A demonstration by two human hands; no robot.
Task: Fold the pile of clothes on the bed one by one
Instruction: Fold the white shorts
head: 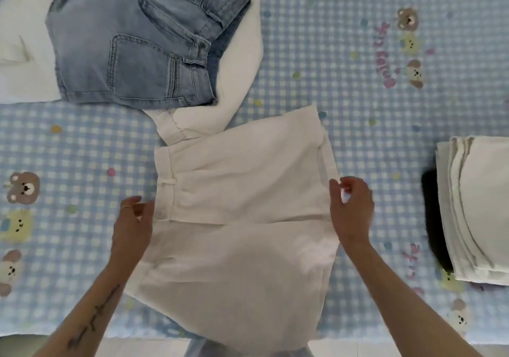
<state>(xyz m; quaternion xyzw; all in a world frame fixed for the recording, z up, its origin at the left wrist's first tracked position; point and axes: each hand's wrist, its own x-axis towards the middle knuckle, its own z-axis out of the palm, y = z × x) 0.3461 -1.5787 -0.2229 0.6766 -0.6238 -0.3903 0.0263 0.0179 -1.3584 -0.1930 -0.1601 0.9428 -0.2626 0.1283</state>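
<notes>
White shorts (242, 191) lie spread on the blue checked bed cover (358, 95), waistband to the left, one leg hanging over the near bed edge. My left hand (133, 224) pinches the waistband at the shorts' left side. My right hand (351, 208) pinches the hem corner at the right side. Behind them lie light blue denim shorts (137, 42) on top of white garments (242, 61), the unfolded pile at the upper left.
A stack of folded white clothes (479, 208) sits at the right edge of the bed, with something black (435, 219) beneath it. The bed's near edge (137, 334) runs along the bottom, floor below it.
</notes>
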